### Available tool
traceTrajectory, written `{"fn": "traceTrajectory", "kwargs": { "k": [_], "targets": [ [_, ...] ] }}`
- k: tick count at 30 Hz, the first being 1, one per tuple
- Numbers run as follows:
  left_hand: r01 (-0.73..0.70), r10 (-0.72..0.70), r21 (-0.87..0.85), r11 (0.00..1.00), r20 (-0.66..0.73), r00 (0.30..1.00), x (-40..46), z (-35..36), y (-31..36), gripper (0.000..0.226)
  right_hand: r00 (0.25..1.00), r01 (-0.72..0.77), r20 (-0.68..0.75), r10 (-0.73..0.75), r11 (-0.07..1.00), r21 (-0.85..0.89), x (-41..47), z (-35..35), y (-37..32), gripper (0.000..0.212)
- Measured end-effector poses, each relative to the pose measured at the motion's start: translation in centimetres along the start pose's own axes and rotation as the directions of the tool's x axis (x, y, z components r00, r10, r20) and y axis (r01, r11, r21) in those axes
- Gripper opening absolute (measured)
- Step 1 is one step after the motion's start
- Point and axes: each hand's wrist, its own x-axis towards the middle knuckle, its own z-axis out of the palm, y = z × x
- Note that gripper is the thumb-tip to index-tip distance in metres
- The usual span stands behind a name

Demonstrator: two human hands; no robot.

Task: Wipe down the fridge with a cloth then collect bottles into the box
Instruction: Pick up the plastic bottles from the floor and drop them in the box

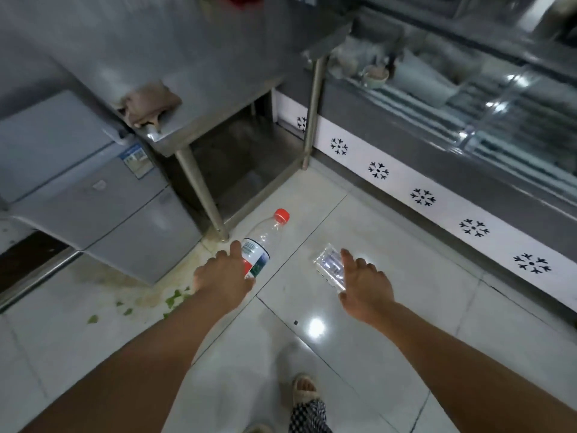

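My left hand (223, 276) grips a clear plastic bottle (265, 235) with a red cap and a white-green label, low over the tiled floor beside the table leg. My right hand (365, 284) has its thumb and fingers round a second clear bottle (329, 267) without a label, which lies low by the floor. The grey fridge (93, 198) stands at the left. A brownish cloth (150, 104) lies crumpled on the corner of the steel table (218, 73) above the fridge. No box is in view.
A display counter with snowflake marks (421, 196) runs along the right. The table's lower shelf (246, 164) and leg (203, 195) stand just behind the bottles. Green scraps and stains (175, 300) lie on the floor by the fridge. My sandalled foot (304, 390) is below.
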Motion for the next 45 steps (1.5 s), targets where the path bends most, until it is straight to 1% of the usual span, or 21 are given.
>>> {"fn": "traceTrajectory", "kwargs": {
  "k": [3, 5, 7, 9, 13, 16, 20, 24, 27, 29, 34, 38, 40, 45],
  "targets": [
    [-0.092, 0.092, 0.026, 0.995, -0.008, 0.996, -1.7, -2.3, 1.2, 0.067, 0.998, -0.047, -0.036, 0.047, 0.999, 0.011, -3.5, -2.0, 1.1, 0.083],
    [-0.173, 0.173, 0.049, 0.984, -0.006, 0.985, -3.0, -3.5, 2.5, 0.065, 0.992, -0.104, -0.065, 0.107, 0.994, 0.046, -5.8, -3.2, 1.7, 0.083],
    [-0.274, 0.277, 0.114, 0.955, -0.012, 0.961, -4.3, -4.8, 3.8, 0.065, 0.980, -0.169, -0.096, 0.176, 0.983, 0.078, -8.4, -4.4, 2.1, 0.084],
    [-0.381, 0.388, 0.165, 0.910, -0.011, 0.922, -5.8, -6.0, 5.2, 0.064, 0.963, -0.231, -0.121, 0.240, 0.969, 0.083, -11.2, -5.4, 2.6, 0.084],
    [-0.532, 0.550, 0.217, 0.819, -0.028, 0.835, -8.3, -8.5, 8.7, 0.061, 0.908, -0.369, -0.170, 0.382, 0.924, 0.104, -17.6, -7.2, 4.3, 0.080],
    [-0.627, 0.649, 0.240, 0.741, -0.017, 0.761, -10.3, -9.8, 12.6, 0.059, 0.843, -0.488, -0.182, 0.506, 0.862, 0.137, -22.8, -8.0, 6.4, 0.080],
    [-0.744, 0.778, 0.289, 0.603, -0.004, 0.629, -14.5, -11.1, 18.5, 0.058, 0.733, -0.630, -0.189, 0.654, 0.757, 0.174, -29.9, -8.2, 9.7, 0.081],
    [-0.831, 0.878, 0.322, 0.454, -0.003, 0.479, -20.0, -11.7, 24.7, 0.056, 0.639, -0.707, -0.198, 0.743, 0.669, 0.228, -36.9, -7.9, 13.3, 0.079],
    [-0.867, 0.930, 0.362, 0.343, -0.003, 0.367, -24.6, -11.3, 29.5, 0.054, 0.571, -0.747, -0.210, 0.794, 0.608, 0.268, -42.2, -7.1, 16.5, 0.076],
    [-0.884, 0.948, 0.362, 0.297, -0.002, 0.318, -27.7, -10.6, 32.9, 0.052, 0.527, -0.773, -0.223, 0.820, 0.572, 0.276, -45.7, -6.3, 19.0, 0.074],
    [-0.915, 0.971, 0.340, 0.216, 0.020, 0.237, -35.7, -7.1, 41.9, 0.054, 0.437, -0.831, -0.229, 0.870, 0.488, 0.267, -55.1, -3.4, 26.4, 0.069],
    [-0.936, 0.983, 0.313, 0.162, 0.029, 0.180, -42.5, -4.4, 49.2, 0.055, 0.404, -0.850, -0.218, 0.889, 0.452, 0.269, -62.4, -1.7, 32.7, 0.070],
    [-0.947, 0.990, 0.296, 0.127, 0.025, 0.140, -46.0, -3.0, 52.8, 0.055, 0.381, -0.862, -0.223, 0.897, 0.432, 0.265, -66.0, -1.2, 35.7, 0.070],
    [-0.946, 0.999, 0.322, 0.028, 0.029, 0.039, -53.8, -0.2, 61.5, 0.058, 0.303, -0.888, -0.215, 0.928, 0.357, 0.290, -73.8, -0.1, 42.2, 0.070]
  ]
}}
